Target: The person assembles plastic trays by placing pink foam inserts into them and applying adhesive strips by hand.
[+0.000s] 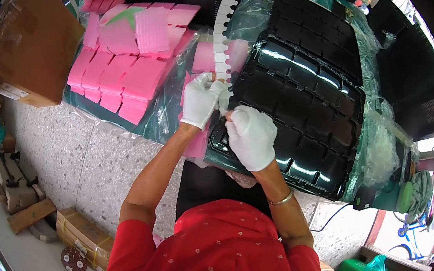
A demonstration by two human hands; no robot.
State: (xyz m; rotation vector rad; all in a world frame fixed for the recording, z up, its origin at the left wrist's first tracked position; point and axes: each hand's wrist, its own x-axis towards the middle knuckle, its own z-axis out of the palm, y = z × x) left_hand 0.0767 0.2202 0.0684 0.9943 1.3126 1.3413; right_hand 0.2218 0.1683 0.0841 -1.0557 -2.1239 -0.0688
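Note:
A long white strip (221,35) with a row of notches along its edge runs from the far edge of the table down to my hands. My left hand (199,102), in a white glove with bare fingertips, pinches the strip near its lower end. Close beside it, my right hand (253,136), gloved the same way, is closed with thumb and finger together at the tail of the strip; what lies between them is too small to make out. Under and beside my right hand lies a glossy black moulded tray (302,112) with several shallow compartments.
Pink foam sheets (114,72) are stacked to the left, beside a tall brown carton (35,38). More black trays (316,32) lie further back, and others (421,82) stand at the right. Clear plastic film (382,154) bunches along the table's right edge.

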